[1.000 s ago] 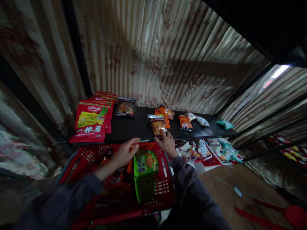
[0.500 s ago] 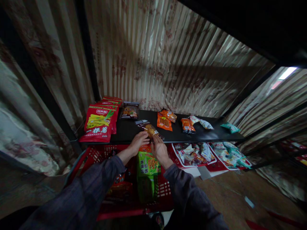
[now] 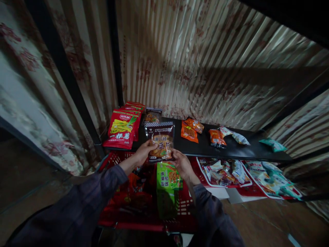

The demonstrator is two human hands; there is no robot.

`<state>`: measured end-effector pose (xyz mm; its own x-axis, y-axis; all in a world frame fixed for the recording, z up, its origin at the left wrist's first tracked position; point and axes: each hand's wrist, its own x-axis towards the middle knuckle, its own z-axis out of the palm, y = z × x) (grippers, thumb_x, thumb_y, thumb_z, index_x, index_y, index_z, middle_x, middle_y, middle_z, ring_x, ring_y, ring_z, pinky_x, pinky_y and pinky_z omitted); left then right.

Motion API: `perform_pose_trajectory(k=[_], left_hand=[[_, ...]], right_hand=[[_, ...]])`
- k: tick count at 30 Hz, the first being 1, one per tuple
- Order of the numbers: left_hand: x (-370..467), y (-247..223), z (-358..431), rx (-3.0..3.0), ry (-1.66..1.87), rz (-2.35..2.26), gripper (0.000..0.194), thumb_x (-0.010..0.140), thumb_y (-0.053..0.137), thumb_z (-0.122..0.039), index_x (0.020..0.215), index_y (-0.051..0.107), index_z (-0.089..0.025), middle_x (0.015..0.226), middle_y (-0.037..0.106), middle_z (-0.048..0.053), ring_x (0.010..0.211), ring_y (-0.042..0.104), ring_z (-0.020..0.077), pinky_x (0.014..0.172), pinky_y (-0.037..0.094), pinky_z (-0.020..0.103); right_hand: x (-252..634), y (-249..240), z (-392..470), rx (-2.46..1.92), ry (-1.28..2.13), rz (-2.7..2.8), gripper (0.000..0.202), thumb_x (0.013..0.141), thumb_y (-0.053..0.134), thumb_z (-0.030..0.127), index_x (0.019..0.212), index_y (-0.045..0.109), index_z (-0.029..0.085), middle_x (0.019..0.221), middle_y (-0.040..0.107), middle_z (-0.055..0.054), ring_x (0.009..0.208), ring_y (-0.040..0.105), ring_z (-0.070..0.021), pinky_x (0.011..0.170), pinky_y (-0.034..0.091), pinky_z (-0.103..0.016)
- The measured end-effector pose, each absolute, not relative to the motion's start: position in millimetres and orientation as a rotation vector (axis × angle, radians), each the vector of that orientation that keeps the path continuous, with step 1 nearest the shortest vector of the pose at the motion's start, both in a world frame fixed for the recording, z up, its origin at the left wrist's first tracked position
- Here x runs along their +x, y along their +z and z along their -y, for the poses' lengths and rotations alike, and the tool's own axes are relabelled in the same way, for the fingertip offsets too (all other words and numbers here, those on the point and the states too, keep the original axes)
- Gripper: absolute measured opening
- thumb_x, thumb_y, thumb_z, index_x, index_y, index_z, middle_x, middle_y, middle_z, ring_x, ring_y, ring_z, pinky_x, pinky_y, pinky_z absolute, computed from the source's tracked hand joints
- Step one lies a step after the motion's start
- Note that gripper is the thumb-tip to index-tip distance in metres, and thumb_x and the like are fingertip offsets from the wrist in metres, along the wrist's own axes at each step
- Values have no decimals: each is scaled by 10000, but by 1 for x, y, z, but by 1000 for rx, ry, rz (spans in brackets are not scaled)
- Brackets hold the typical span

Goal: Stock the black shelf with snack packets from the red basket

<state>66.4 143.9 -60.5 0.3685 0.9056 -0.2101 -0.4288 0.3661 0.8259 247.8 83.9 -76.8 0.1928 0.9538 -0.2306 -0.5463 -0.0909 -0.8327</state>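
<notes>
Between my two hands is a dark brown bag of potato chips [image 3: 161, 141], its printed front turned toward me and its checkered top edge up. My left hand [image 3: 144, 151] grips its left side with the thumb on the front. At the lower right corner, my right hand [image 3: 182, 164] pinches the bag. It is held at the front edge of the black shelf [image 3: 177, 142]. Behind it on the shelf is a similar brown bag [image 3: 153, 116], partly hidden. Red snack bags [image 3: 122, 128] stand stacked just to the left.
Below the shelf is a red basket [image 3: 186, 206] with a green snack bag [image 3: 168, 188] and other packets. Orange packets [image 3: 190, 132] lie farther right on the shelf, then a teal packet [image 3: 272, 144]. Two lined baskets of small packets [image 3: 226, 171] stand to the right.
The brown bag, lying tilted on the shelf under my hands before, is now lifted upright with its front facing me. The view has shifted, so the shelf appears farther right.
</notes>
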Motion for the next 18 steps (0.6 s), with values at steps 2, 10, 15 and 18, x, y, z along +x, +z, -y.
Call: perform_pose_trajectory(k=[2,10,15,18], left_hand=[[58,-68,-138,789,927,-799,473,593,878,-253,984,631,-156,891,742,55,760,700,190,757,553,330],[59,-64,-111,925,764,-780,500,585,874,-422,964,681,-158,992,746,82,906,686,216,849,514,338],[51,-56,-119,889,933,-880,508,618,816,-560,936,682,-188,976,734,60,825,662,165,753,494,285],[44,-55,-125,868,997,-941,532,600,805,-603,901,678,-183,950,729,62,755,640,140,722,478,271]], right_hand=[[248,-81,-85,-1061,1370,561,324,620,851,313,891,706,210,833,772,-30,726,720,-150,612,566,-218],[237,-82,-93,-1018,1321,637,390,591,866,441,848,675,220,796,757,4,669,706,-154,603,556,-255],[238,-82,-90,-1037,1315,579,426,506,898,437,795,671,221,823,764,-2,702,710,-176,615,567,-275],[237,-82,-84,-1053,1349,590,420,513,898,444,795,678,224,819,763,-2,693,707,-174,602,566,-271]])
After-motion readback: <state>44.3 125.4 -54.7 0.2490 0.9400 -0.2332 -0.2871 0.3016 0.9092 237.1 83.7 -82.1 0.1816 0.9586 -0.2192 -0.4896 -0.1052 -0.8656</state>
